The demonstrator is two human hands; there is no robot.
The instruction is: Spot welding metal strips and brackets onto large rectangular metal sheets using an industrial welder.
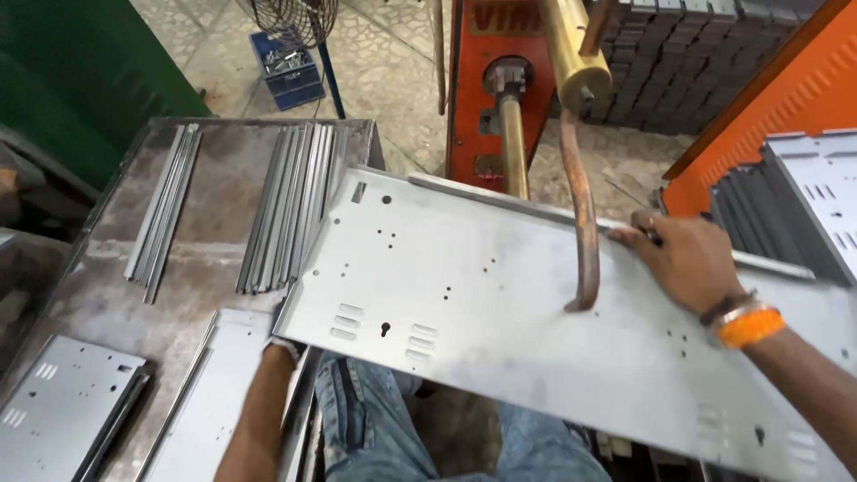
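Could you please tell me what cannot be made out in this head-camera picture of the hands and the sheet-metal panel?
- Left hand: head view, mostly hidden under the panel; its grip cannot be told.
- Right hand: fingertips curl over the panel's far edge, out of sight.
- Panel: its right end is cut off by the frame.
- Curved copper arm: whether its tip touches the panel is unclear.
- Blue crate: contents too small.

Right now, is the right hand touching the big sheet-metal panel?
Touching. The head view shows the right hand lying on the far flanged edge of the sheet-metal panel, fingers on the metal with no gap showing.
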